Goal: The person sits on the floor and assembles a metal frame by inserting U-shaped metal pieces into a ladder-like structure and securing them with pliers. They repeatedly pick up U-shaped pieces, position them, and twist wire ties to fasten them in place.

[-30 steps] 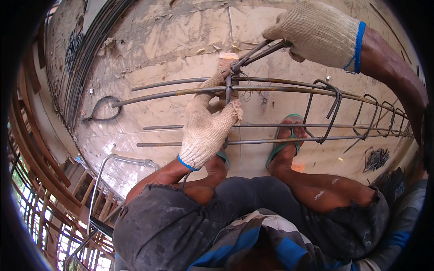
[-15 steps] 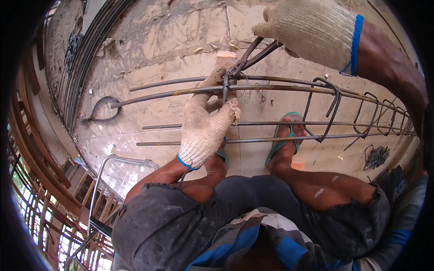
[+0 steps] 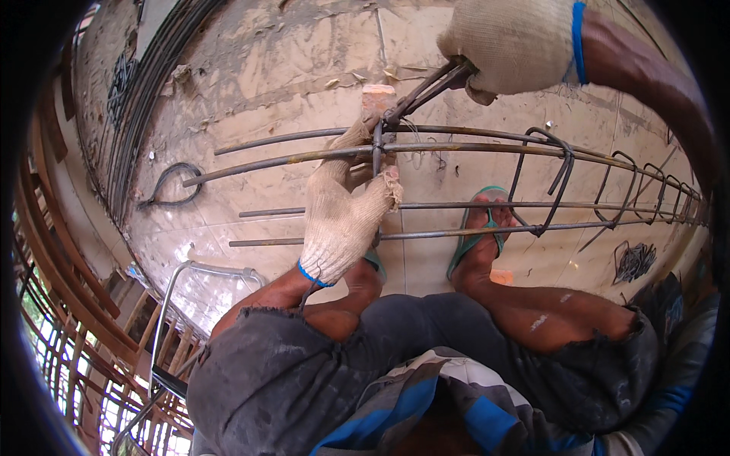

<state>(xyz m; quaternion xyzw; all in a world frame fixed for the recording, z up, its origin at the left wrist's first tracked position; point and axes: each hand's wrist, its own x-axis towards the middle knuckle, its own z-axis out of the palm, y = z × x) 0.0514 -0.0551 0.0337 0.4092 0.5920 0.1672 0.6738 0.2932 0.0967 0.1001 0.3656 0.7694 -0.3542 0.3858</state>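
A long cage of steel rebar (image 3: 471, 149) crosses in front of me, with bent stirrups (image 3: 564, 171) around its bars toward the right. My left hand (image 3: 342, 209), in a cream knitted glove, is closed around the stirrup (image 3: 377, 144) near the cage's left end, its fingers partly hidden behind the bars. My right hand (image 3: 509, 49), gloved alike, grips the handles of dark steel pincers (image 3: 426, 93) above the cage. The pincers' jaws sit at the corner where the stirrup meets the top bars. Thin tie wire (image 3: 412, 129) shows just beside the jaws.
A brick (image 3: 378, 95) stands under the cage beside my left fingers. Wire coils lie at the left (image 3: 173, 184) and right (image 3: 636, 262). Long rods (image 3: 141, 99) run along the left. My sandalled foot (image 3: 483, 220) is near the lower bars; a metal-framed chair (image 3: 205, 266) stands at left.
My right hand has shifted a little left and turned, and the pincers' handles now slope lower toward the right. The jaws remain at the same corner, and my left hand stays in place.
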